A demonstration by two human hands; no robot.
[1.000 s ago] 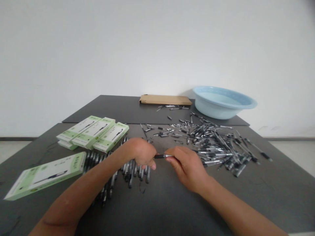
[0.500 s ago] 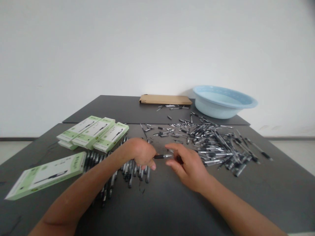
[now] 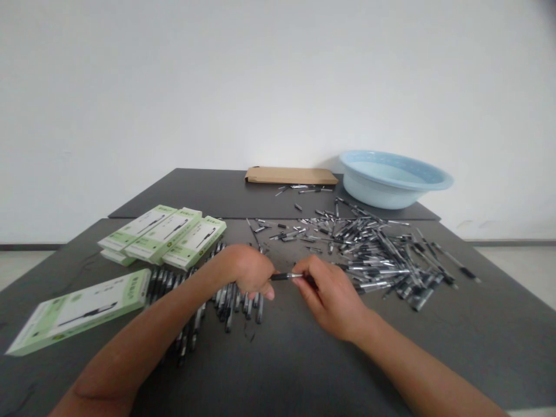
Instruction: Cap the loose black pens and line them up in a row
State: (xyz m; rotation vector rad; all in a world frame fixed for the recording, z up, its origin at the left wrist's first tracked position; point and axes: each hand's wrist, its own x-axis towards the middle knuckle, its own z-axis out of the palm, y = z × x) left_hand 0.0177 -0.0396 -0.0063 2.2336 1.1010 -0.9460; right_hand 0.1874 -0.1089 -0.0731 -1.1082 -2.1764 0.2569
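Observation:
Between my two hands a pen (image 3: 282,277) with a black grip lies roughly level above the table. My left hand (image 3: 256,271) is closed round its left end, wrist bent over. The thumb and fingers of my right hand (image 3: 326,288) pinch the pen's right end; whatever small part sits inside that pinch is hidden. Under and beside my left forearm lie rows of pens (image 3: 226,304) with black caps, partly covered by the arm. To the right of my right hand spreads a loose heap of pen parts (image 3: 373,255), clear barrels with black grips.
Several green and white pen boxes (image 3: 171,234) lie stacked at the left, and another pen box (image 3: 82,310) lies nearer me. A light blue basin (image 3: 391,194) stands at the back right, beside a flat brown cardboard box (image 3: 291,175). Small parts (image 3: 289,233) are scattered mid-table.
My right hand's thumb and fingers have closed on the pen's right end; they were apart around it before. My left hand has stayed in place, gripping the pen.

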